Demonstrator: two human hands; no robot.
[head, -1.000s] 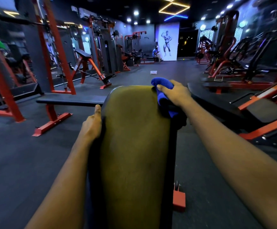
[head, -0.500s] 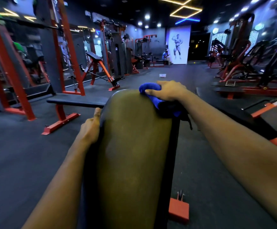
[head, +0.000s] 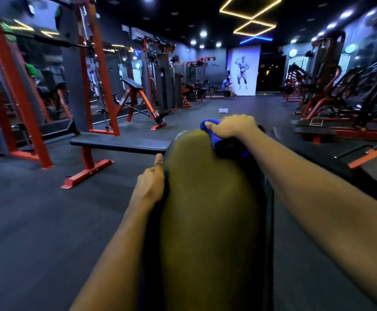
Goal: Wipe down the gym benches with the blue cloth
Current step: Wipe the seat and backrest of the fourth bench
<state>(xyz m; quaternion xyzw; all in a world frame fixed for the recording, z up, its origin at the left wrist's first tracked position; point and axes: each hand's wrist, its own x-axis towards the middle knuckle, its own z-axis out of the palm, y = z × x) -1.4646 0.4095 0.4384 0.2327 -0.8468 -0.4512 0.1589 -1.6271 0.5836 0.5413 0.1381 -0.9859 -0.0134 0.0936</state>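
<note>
We look down along the padded bench, which runs from 6 o'clock away to 12 o'clock, its top tinted olive by the lighting. Both bare forearms reach forward, one along each side of it.

At the far end of the pad, at about 1 o'clock, our right hand sits knuckles up with the wrist bent slightly inward. Its fingers are curled tightly over the blue cloth and press it onto the rounded corner of the pad. The cloth is bunched, with one fold poking out past the fingertips toward 11 o'clock and another hanging below the wrist over the pad's right edge.

Our left hand lies against the pad's 9 o'clock edge, about midway along. The thumb is straight and points to 12 o'clock along the rim. The fingers drop out of sight down the side, so we cannot tell whether they grip.

A flat bench on red legs stands crosswise at 10 o'clock on the dark floor.
</note>
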